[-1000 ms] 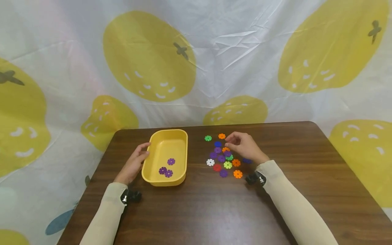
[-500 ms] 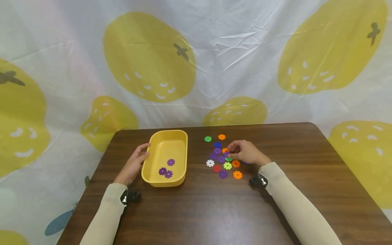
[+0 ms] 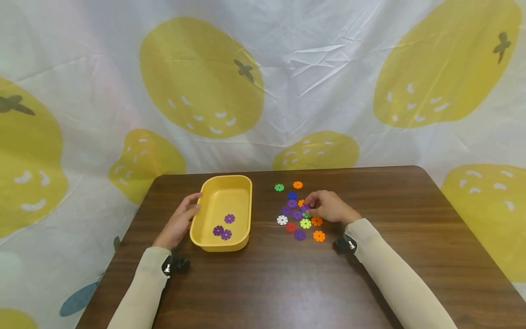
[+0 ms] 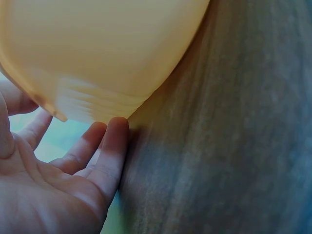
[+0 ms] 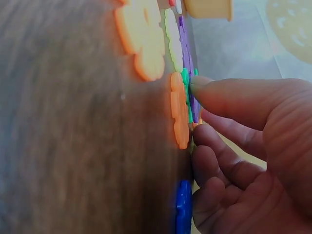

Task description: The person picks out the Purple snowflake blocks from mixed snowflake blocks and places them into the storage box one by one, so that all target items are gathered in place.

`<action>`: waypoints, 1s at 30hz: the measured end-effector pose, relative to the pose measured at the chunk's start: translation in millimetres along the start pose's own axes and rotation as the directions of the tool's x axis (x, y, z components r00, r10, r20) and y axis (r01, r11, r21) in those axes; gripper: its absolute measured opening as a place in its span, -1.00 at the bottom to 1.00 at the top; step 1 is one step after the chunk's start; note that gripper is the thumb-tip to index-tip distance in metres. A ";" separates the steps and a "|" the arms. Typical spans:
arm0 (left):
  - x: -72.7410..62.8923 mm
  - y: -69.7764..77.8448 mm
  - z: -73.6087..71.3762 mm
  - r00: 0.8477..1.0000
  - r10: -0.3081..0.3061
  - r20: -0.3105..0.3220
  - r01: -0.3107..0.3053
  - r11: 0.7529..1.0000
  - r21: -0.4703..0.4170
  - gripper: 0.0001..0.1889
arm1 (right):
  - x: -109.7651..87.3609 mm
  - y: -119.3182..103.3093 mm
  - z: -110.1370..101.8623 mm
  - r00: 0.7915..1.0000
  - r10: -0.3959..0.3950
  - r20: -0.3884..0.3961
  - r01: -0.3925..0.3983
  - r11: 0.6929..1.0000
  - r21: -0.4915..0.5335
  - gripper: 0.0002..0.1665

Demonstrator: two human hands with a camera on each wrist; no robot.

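Observation:
My left hand (image 3: 179,220) rests against the left side of a yellow plastic basin (image 3: 248,201), fingertips at its rim. In the left wrist view the fingers are loosely extended along the basin's outer wall (image 4: 107,58). Inside the basin lie several purple snowflake discs (image 3: 229,219). Over the scattered discs, my right hand (image 3: 330,208) pinches a purple snowflake disc (image 3: 304,209) between thumb and fingers. A green disc (image 5: 185,78) lies under it, partly hidden. Close to these fingers are an orange disc (image 5: 179,112) and a blue disc (image 5: 184,207).
More snowflake discs lie flat on the brown wooden table (image 3: 279,283): a white one (image 3: 282,220), a red one (image 3: 291,227), a yellow-green one (image 3: 305,223), and several purple and orange ones. Behind the table hangs a lemon-patterned cloth (image 3: 263,151).
My right hand has come down and slightly right onto the pile, and its thumb and fingers have closed on a purple disc. The left hand and the basin have stayed in place.

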State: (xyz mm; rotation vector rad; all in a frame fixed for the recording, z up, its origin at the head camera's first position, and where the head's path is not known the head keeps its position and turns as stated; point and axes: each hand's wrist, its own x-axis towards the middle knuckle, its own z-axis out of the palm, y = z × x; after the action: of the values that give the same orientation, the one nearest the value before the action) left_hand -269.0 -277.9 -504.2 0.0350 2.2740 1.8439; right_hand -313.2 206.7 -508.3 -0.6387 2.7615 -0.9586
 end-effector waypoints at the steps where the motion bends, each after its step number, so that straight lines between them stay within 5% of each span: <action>1: 0.1 -0.3 0.0 1.000 0.001 -0.003 -0.001 1.000 -0.002 -0.46 | 0.3 -0.8 -0.1 1.000 -0.001 0.001 0.001 1.000 0.000 -0.76; 19: 1.4 -2.1 0.9 1.000 0.005 0.006 -0.005 1.000 -0.008 -0.45 | -0.8 -2.0 -6.2 0.999 -0.047 -0.017 0.048 0.997 0.065 -0.78; 30: 1.0 -1.1 0.1 1.000 0.009 -0.005 -0.009 1.000 -0.014 -0.47 | 0.6 -23.9 -16.6 0.996 -0.065 -0.058 0.073 0.986 0.150 -0.77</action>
State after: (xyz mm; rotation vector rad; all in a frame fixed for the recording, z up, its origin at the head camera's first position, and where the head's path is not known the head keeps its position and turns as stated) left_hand -269.9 -277.9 -505.5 0.0386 2.2673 1.8667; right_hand -310.0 198.8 -480.5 -0.6976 2.6931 -1.2045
